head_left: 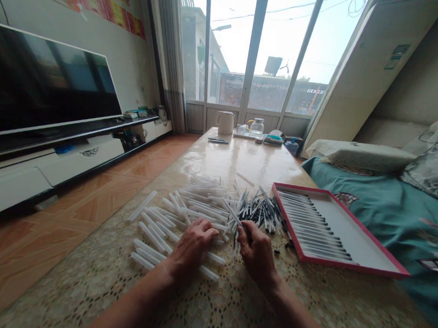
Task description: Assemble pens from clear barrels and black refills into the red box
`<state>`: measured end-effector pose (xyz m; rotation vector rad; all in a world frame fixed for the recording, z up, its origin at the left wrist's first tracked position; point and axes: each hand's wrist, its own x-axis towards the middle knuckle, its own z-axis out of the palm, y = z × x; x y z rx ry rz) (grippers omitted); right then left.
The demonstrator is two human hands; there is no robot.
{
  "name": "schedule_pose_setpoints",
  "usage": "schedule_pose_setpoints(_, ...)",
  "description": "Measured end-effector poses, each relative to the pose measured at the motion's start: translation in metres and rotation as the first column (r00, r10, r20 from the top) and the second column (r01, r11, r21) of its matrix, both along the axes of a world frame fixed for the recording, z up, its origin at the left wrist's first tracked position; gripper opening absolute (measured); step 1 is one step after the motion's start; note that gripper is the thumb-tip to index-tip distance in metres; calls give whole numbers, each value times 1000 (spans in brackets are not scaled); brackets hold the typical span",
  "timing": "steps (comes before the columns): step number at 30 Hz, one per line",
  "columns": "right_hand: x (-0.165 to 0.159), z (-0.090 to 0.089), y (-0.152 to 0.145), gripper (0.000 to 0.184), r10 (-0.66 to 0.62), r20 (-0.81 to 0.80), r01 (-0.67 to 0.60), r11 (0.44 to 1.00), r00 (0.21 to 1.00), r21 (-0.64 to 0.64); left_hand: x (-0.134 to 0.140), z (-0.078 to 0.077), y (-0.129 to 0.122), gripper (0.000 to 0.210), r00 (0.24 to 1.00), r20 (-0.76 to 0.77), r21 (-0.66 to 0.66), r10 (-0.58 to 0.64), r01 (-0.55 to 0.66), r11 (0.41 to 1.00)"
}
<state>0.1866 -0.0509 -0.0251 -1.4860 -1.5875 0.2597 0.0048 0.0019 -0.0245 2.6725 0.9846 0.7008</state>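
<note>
My left hand (194, 240) rests on the near side of a loose pile of white plastic tubes (158, 222). Its fingers are curled together, and the end of one white tube (220, 227) pokes out at the fingertips. Just to the right, my right hand (256, 249) pinches a slim whitish pen (231, 212) that slants up and to the left. Behind that hand lies a heap of thin pen refills (261, 210) with dark ends. A shallow pink-rimmed box (364, 229) on the right holds a row of pens (312, 225) with black tips.
The patterned table (102, 276) stretches toward the window. At its far end stand a beige jug (225, 122), a glass pitcher (257, 126) and a tray. A small black piece (276, 251) lies near the box. A sofa (352, 188) borders the right side.
</note>
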Motion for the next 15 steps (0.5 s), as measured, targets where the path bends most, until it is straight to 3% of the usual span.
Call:
schedule_pose_setpoints(6, -2, -2, 0, 27, 2, 6, -2, 999, 1000, -32, 1, -1, -2, 21, 997, 72, -70, 41, -36, 997)
schedule_pose_setpoints(9, -4, -3, -1, 24, 16, 12, -15, 999, 1000, -46, -1, -1, 0, 20, 972, 227, -132, 67, -38, 991)
schedule_pose_setpoints(12, -6, -1, -4, 19, 28, 52, -26, 999, 998, -38, -4, 2, 3, 24, 834, 505, -315, 223, -63, 947)
schedule_pose_setpoints(15, -9, 4, -8, 17, 41, 127, -38, 999, 991, -23, -7, 8, 6, 27, 600, 680, -578, 422, 83, 812)
